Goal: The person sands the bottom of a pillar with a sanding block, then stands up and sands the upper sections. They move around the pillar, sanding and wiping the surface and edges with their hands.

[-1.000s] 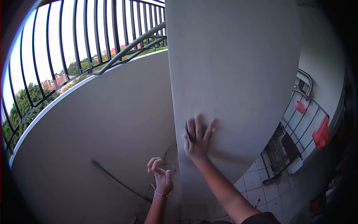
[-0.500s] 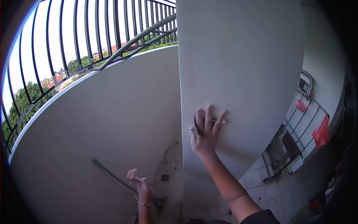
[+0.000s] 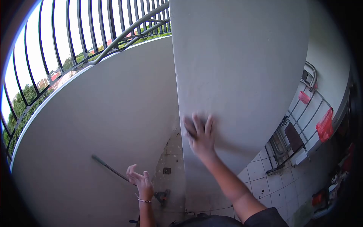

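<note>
My right hand (image 3: 202, 137) lies against the pale grey wall column (image 3: 242, 75), close to its left edge. Its fingers are spread over a small dark pad (image 3: 190, 128), pressing it to the surface; most of the pad is hidden, and its exact kind cannot be made out. Lower down, my left hand (image 3: 142, 182) hangs in the air with loosely bent, parted fingers and nothing in them. A bracelet (image 3: 145, 201) circles that wrist. Behind the left hand, a long-handled tool (image 3: 111, 169) leans on the curved wall, its dark head (image 3: 162, 196) on the floor.
The curved low wall (image 3: 94, 113) carries a black railing (image 3: 68, 34) and a grey handrail (image 3: 124, 36). A floor drain (image 3: 166, 171) lies near the column's foot. At right stand a metal rack (image 3: 302, 125), a red plastic bag (image 3: 324, 126) and a folded chair frame (image 3: 278, 151).
My right hand has slid left and slightly down on the column with the dark pad. My left hand has risen slightly and shifted left, still empty. The view has shifted a little.
</note>
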### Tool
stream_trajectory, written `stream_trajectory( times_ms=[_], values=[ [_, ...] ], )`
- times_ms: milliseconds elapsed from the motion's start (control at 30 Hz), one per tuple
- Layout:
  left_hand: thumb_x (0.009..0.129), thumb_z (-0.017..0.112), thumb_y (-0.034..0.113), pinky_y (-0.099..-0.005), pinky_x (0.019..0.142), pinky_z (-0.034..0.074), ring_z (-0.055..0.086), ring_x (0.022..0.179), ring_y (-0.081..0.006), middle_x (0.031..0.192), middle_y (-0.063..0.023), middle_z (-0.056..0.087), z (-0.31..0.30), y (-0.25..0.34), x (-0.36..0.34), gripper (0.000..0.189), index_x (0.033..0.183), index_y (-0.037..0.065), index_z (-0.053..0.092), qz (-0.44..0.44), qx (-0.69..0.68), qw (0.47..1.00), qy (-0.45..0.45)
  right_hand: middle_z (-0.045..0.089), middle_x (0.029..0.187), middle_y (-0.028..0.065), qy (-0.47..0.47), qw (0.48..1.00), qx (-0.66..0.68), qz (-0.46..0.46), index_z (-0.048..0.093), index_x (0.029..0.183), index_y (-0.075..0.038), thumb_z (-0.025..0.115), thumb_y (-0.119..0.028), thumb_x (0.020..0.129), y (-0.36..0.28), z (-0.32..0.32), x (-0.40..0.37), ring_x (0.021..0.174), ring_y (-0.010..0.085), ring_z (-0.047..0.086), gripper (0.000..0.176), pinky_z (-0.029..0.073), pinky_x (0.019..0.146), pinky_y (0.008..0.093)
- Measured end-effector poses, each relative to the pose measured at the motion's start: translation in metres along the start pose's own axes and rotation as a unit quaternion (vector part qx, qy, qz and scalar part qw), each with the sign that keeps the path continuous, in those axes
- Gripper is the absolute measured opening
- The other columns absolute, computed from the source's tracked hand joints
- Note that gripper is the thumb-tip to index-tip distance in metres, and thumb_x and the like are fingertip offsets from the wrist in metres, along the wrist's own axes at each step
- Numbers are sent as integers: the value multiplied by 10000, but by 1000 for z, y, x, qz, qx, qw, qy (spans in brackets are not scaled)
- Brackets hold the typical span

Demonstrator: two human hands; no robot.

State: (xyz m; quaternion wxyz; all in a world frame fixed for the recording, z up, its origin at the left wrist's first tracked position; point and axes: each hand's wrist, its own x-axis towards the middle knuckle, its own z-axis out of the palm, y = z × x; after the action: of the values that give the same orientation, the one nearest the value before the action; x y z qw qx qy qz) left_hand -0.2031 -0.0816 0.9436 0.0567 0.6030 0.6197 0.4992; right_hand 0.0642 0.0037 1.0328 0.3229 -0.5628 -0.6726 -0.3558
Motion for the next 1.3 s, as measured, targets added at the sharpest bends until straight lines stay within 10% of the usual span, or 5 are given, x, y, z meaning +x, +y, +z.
stream_trajectory(
  times_ms=[200,833,1033,1200,1300],
  values=[
    [914,595,226,-493,1094,267,352,1366,-362,1379,-170,402,3,76,27,473,1334,66,446,167,27,977,-130,197,1647,67,-284,944,151,68,239,1581,-261,559,-296,958,-11,-14,-153,1447,473,256,701,209,1161,621],
    [1008,398,391,-490,1220,98,115,1518,-403,1614,-259,187,113,232,146,709,1522,-75,248,507,154,843,88,552,1357,288,127,692,435,562,554,1273,102,526,-134,986,66,-98,-271,1256,302,557,373,400,1074,437],
    [991,495,411,-494,1207,184,219,1507,-322,1608,-174,280,138,202,90,665,1515,27,356,628,141,749,-158,555,1360,247,187,664,452,565,544,1280,79,520,-127,992,48,-125,-265,1254,297,553,355,418,1059,425],
    [963,588,390,-450,1179,275,341,1451,-268,1555,-146,372,122,206,28,682,1506,52,350,371,-232,640,-631,604,1281,135,197,524,580,592,513,1351,-5,493,-223,1027,69,-140,-219,1182,240,590,391,464,1004,393],
    [954,632,340,-451,1150,314,399,1402,-268,1500,-149,434,123,224,-19,657,1485,49,375,100,-481,601,-630,593,1313,124,134,429,698,558,467,1395,-13,447,-327,1050,85,-161,-169,1204,241,580,467,457,1015,384]
  ],
)
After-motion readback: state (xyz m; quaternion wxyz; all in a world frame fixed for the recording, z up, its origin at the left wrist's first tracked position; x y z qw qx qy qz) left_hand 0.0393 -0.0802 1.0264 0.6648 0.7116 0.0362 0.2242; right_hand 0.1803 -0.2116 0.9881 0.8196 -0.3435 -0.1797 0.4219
